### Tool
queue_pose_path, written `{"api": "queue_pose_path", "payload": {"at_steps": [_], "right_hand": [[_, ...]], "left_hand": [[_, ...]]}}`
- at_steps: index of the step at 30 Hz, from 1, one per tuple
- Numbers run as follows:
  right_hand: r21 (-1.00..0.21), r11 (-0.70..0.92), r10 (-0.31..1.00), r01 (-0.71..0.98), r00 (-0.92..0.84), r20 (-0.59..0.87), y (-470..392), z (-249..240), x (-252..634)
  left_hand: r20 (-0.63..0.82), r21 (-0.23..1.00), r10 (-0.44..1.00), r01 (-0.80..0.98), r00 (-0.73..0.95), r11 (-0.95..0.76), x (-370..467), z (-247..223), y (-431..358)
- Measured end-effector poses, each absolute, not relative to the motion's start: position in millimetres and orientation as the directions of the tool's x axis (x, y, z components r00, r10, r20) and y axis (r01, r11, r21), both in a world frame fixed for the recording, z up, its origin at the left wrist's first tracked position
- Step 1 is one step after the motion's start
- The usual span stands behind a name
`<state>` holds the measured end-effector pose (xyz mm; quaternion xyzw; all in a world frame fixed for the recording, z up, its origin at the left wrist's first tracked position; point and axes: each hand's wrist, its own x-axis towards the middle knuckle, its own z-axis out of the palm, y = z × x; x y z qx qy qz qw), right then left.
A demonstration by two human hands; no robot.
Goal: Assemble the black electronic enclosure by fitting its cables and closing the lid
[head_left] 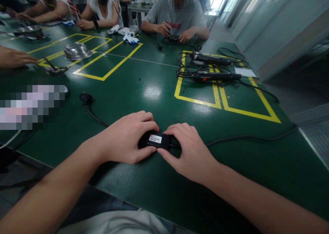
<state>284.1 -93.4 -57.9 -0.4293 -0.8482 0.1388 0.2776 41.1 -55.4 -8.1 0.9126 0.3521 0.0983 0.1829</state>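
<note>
Centre frame: left hand [128,136] and right hand [191,151] observed, each grip closed on one end of a black box [155,139]; plug [85,97] on table [128,97], left of centre

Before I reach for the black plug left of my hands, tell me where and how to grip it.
Pinch the plug by the sides of its thick body, not by the thin cord. Coming from above with the left hand, the nearer one, looks best: the plug lies uncovered on the table, its cord trailing toward that hand.
</note>
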Motion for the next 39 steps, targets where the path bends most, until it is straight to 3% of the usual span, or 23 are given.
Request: {"api": "queue_pose_path", "payload": {"at_steps": [39], "right_hand": [[-0.480,0.592,0.806,0.648,-0.489,0.334,-93.3,-57.5,284.4]], "left_hand": [[0.063,0.420,0.676,0.595,0.734,-0.685,40.3,-6.9,-55.4]]}}
